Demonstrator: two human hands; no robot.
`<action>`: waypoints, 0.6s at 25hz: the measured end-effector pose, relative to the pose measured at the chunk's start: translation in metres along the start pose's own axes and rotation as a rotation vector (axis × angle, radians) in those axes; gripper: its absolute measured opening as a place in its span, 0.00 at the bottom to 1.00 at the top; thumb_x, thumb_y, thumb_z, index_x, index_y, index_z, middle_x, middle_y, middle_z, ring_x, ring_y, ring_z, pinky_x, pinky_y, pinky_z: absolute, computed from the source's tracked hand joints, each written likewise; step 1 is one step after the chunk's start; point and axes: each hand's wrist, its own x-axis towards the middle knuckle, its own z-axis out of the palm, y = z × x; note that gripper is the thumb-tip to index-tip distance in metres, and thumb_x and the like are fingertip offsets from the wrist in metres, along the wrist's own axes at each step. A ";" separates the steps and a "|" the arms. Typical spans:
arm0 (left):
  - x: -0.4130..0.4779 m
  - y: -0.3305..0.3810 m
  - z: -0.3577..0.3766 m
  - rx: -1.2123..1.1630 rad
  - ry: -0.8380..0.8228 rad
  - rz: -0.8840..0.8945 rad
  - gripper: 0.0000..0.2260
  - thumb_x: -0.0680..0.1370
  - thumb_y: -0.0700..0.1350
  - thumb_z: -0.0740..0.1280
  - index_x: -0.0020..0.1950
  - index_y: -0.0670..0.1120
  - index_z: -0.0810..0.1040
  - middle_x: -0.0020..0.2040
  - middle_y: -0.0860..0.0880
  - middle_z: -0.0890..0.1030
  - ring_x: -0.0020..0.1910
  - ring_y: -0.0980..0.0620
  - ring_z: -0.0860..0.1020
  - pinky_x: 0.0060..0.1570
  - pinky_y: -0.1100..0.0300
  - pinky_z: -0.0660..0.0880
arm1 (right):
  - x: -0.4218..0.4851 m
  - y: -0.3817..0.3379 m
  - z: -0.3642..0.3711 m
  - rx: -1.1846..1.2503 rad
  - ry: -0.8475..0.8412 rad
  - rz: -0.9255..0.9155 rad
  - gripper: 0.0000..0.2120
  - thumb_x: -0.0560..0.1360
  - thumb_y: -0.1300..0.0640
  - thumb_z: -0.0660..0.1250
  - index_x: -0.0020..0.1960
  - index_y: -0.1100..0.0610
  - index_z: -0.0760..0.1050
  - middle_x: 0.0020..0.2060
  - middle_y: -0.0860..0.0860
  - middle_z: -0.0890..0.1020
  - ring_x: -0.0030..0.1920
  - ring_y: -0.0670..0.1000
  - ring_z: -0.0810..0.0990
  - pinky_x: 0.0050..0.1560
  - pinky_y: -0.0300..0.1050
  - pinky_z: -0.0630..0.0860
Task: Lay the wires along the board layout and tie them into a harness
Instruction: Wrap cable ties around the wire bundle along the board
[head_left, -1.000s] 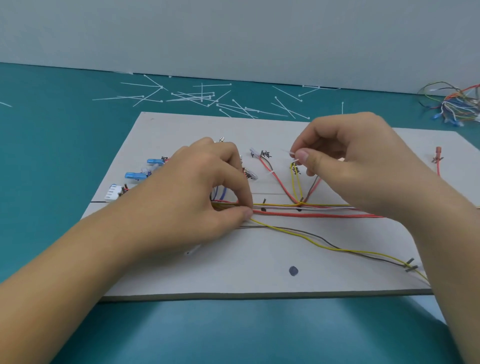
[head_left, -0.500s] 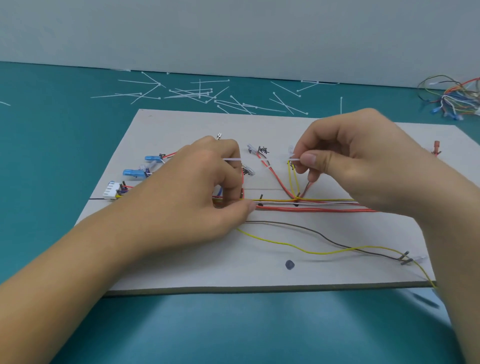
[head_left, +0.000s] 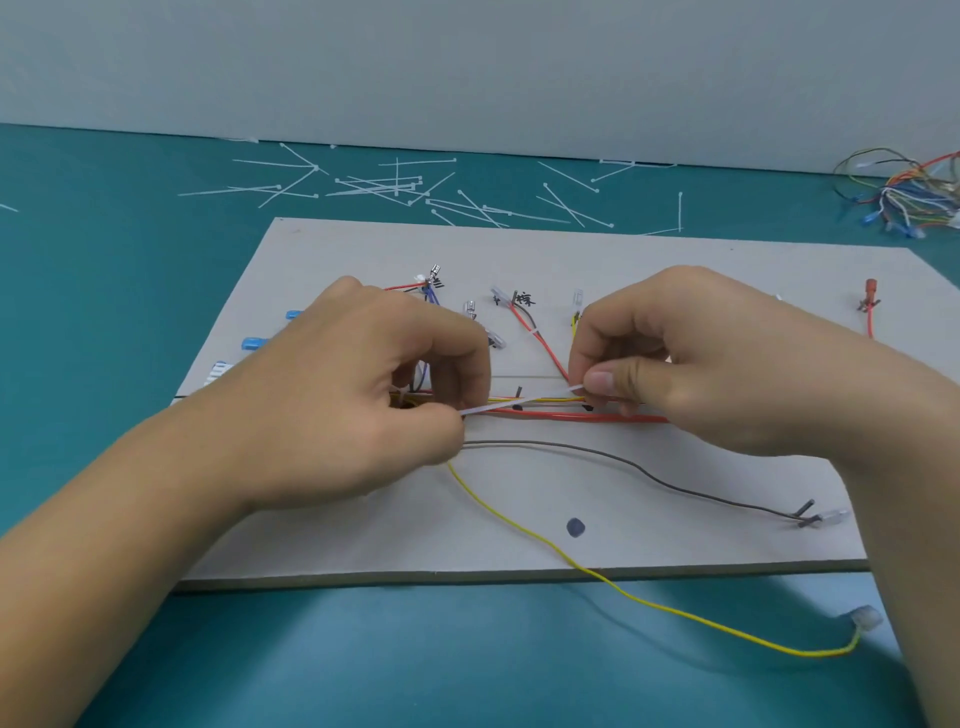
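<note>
1. Here, the left hand (head_left: 353, 395) lay curled over the left part of the bundle (head_left: 571, 415), its thumb and forefinger pinching one end of a white tie (head_left: 519, 401).
2. The right hand (head_left: 701, 364) pinched the tie's other end between thumb and forefinger, with the remaining fingers curled beneath.
3. The tie stretched between the two hands, slanting up toward the right, just over the bundle of red, yellow and other wires that ran across the middle of the board (head_left: 649, 265). Whether it looped round the bundle could not be told, since the left hand hid that spot.
4. A grey wire (head_left: 597, 453) came out from under the left hand and curved right across the board to a clear terminal (head_left: 831, 517) beside two dark pegs.
5. A yellow wire (head_left: 519, 525) came out from the same place, crossed the board's front edge and ended on the table (head_left: 104, 260).
6. Behind the hands, short branches with clear ends fanned toward the far side.
7. Blue terminals (head_left: 257, 343) and a white connector (head_left: 218, 371) showed beside the left hand.
8. A red terminal (head_left: 870, 288) stood near the board's right edge.
9. Spare ties (head_left: 395, 182) lay scattered on the table behind the board, and a wire tangle (head_left: 909, 197) sat at the far right.
</note>
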 end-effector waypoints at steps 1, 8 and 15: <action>-0.001 0.000 0.000 0.026 -0.012 0.008 0.07 0.65 0.47 0.65 0.40 0.52 0.79 0.39 0.55 0.82 0.40 0.44 0.76 0.50 0.60 0.67 | 0.000 0.000 0.000 -0.004 0.004 -0.005 0.10 0.79 0.58 0.69 0.41 0.47 0.81 0.34 0.41 0.84 0.36 0.44 0.82 0.42 0.49 0.81; 0.001 0.005 0.012 -0.027 0.202 0.010 0.11 0.75 0.55 0.66 0.36 0.53 0.79 0.36 0.56 0.80 0.40 0.50 0.74 0.44 0.61 0.69 | 0.002 0.000 0.005 0.084 0.046 -0.051 0.10 0.79 0.60 0.69 0.43 0.48 0.81 0.36 0.42 0.85 0.36 0.45 0.83 0.39 0.45 0.79; 0.004 0.007 0.015 -0.189 0.216 -0.017 0.12 0.75 0.47 0.69 0.33 0.45 0.79 0.27 0.56 0.72 0.28 0.58 0.69 0.30 0.69 0.65 | 0.007 -0.005 0.014 0.929 0.151 -0.145 0.04 0.78 0.66 0.68 0.49 0.63 0.82 0.38 0.56 0.85 0.36 0.52 0.83 0.41 0.44 0.80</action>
